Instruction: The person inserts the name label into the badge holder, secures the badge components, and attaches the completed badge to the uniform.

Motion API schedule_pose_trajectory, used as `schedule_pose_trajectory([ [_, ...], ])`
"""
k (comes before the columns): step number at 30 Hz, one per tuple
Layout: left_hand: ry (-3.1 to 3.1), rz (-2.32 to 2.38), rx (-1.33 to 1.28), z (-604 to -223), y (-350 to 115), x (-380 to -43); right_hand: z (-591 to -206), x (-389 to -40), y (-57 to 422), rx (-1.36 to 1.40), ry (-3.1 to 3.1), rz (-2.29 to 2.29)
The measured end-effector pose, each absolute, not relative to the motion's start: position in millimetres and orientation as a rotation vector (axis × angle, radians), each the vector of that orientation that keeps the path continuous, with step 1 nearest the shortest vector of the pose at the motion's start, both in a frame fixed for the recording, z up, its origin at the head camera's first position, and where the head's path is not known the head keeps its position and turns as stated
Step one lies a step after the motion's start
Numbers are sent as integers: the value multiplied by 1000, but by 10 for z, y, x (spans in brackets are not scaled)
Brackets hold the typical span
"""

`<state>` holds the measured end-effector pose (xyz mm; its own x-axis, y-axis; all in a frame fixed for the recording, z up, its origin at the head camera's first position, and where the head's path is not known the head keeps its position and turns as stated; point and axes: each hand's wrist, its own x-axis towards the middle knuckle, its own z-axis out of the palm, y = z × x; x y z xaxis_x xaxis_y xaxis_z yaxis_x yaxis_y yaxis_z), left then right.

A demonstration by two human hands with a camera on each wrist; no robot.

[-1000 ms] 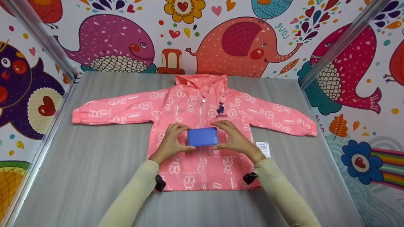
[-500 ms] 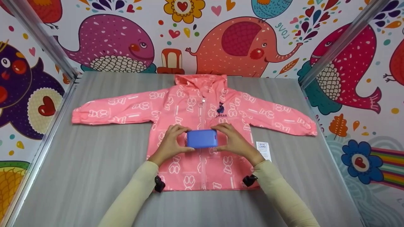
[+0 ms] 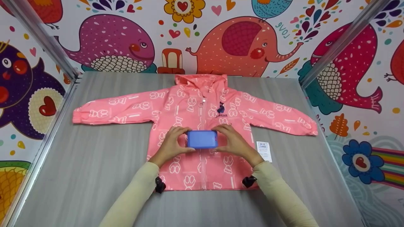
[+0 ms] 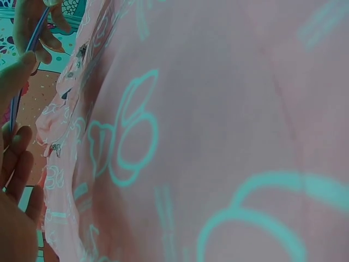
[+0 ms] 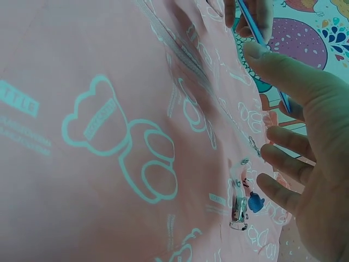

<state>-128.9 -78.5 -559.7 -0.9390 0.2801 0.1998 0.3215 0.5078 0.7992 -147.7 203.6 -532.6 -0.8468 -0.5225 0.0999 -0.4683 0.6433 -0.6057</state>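
A thin blue rectangular card holder (image 3: 202,139) is held level above the pink jacket (image 3: 217,171), its broad face toward the head camera. My left hand (image 3: 172,142) pinches its left end between thumb and fingers. At the other end my right hand (image 3: 233,142) grips it likewise. Seen edge-on in the right wrist view, the card holder (image 5: 253,24) is a narrow blue strip. Near the jacket's bear emblem a clear strap with a metal clip (image 5: 238,210) shows below my right fingers; in the head view it is hidden.
The jacket lies face up with sleeves spread and hood at the back. A white printed card (image 3: 264,152) lies right of it on the grey table (image 3: 94,170). Metal posts (image 3: 334,47) and cartoon-printed walls (image 3: 233,47) enclose the back and sides.
The card holder has sunk slightly toward the jacket's hem and tilted a little. My right wrist has shifted slightly left, uncovering more of the white card. Both hands keep their hold.
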Motion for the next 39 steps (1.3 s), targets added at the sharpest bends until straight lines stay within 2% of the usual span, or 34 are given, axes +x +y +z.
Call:
schedule_pose_trajectory([
  [39,-2647,-1816,-498,-5455,-772,-1291,-5295,-1481,2066,-779,2775,-1054],
])
